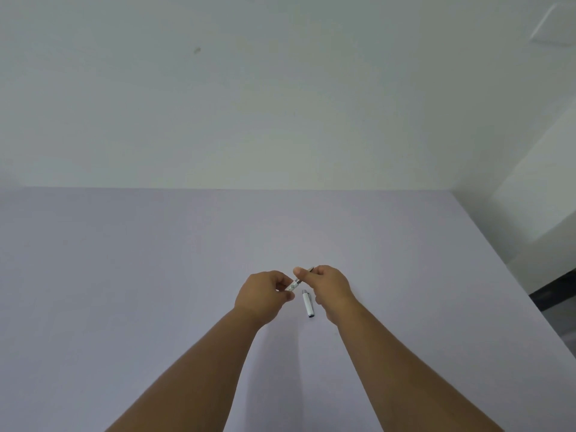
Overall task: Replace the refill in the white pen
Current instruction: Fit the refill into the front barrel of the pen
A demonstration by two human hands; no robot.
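Above the middle of the pale lilac surface [124, 275], the left hand [265, 294] pinches the white pen [293, 285] by its barrel and the right hand [327, 286] grips its darker far end, fingers hiding most of it. The pen cap [308, 304] lies on the surface just below them, toward the near edge.

One view only, from a head-worn wide-angle camera. It looks forward and slightly down from above the near edge of the table [124, 275], facing the far wall [249, 104], which fills the upper half. Both forearms enter from the bottom edge; the hands [265, 294] sit low of centre, at arm's reach. No second view to compare.
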